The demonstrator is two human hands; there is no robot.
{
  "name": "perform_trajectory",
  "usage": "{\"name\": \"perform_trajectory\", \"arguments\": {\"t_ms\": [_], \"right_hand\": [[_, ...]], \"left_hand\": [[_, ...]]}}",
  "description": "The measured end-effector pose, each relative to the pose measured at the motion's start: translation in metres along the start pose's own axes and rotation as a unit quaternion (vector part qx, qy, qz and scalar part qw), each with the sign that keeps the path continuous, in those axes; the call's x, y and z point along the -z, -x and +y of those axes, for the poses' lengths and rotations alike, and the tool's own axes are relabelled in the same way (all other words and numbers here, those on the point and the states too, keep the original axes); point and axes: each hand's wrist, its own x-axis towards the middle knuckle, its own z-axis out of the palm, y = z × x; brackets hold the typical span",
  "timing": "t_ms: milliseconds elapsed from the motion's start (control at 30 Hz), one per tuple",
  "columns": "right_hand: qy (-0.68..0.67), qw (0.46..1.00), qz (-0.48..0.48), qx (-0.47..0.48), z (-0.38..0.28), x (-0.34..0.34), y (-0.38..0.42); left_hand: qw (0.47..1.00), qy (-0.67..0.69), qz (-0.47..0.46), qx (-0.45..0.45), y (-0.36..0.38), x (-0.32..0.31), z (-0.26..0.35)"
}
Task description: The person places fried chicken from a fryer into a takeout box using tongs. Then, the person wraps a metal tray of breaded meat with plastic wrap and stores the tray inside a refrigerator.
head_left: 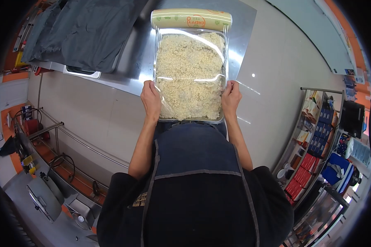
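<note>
Roll printed "CHEFFY" in orange, clear film over tray — two-handed grip

Tray sits between left grip and right grip; far part over the tabletop, near end past its edge, just before the apron; grain layer inside the tray; roll crosswise at the tray's far end; film runs from roll over tray toward the person, a grip on each side edge; cloth left of tray, on the tabletop; railing on the near left; rack off to the right, well apart from the tabletop, boxes on it.
</note>
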Motion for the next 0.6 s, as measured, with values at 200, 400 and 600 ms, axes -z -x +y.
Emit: {"name": "perform_trajectory", "arguments": {"t_ms": [200,400,600], "right_hand": [[-0.003,1.000,0.002,0.026,0.019,-0.001,-0.004],[-0.009,0.998,0.002,-0.056,0.039,-0.004,-0.007],[-0.280,0.935,-0.058,-0.209,0.070,-0.017,-0.005]], "left_hand": [[0.995,-0.012,-0.096,-0.005,-0.010,0.010,-0.022],[0.991,0.044,-0.125,-0.008,-0.017,0.000,-0.056],[0.967,0.213,-0.102,0.097,-0.004,-0.014,-0.064]]}}
